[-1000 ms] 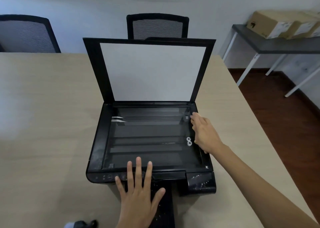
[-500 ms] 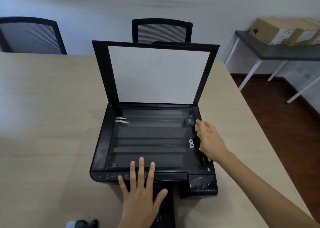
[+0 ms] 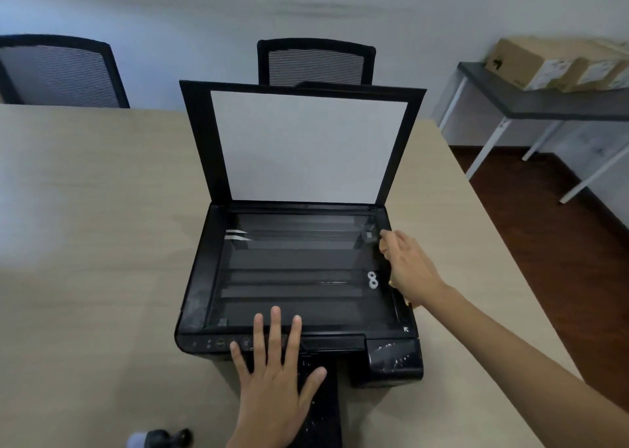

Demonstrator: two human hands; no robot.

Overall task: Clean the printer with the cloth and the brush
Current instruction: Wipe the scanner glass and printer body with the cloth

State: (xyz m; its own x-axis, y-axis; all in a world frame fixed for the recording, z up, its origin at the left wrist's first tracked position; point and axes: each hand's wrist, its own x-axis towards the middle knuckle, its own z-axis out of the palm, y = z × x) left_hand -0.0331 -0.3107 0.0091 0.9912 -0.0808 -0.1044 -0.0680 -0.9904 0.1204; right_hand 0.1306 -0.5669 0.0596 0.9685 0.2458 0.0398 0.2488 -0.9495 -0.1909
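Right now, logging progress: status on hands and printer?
Left hand flat on printer front. Right hand at right edge. Lid up.

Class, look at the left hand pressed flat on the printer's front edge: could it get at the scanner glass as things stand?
Probably yes. The lid stands raised, so the scanner glass lies uncovered, and the left hand already has its fingertips at the glass's near edge. The right hand keeps to the right rim, clear of the way.

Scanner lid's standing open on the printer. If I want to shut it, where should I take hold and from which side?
Probably grip the lid at its top edge, the free end farthest from the hinge along the back of the glass. Come from the right: the right hand is already by that side, while the left hand lies flat on the front.
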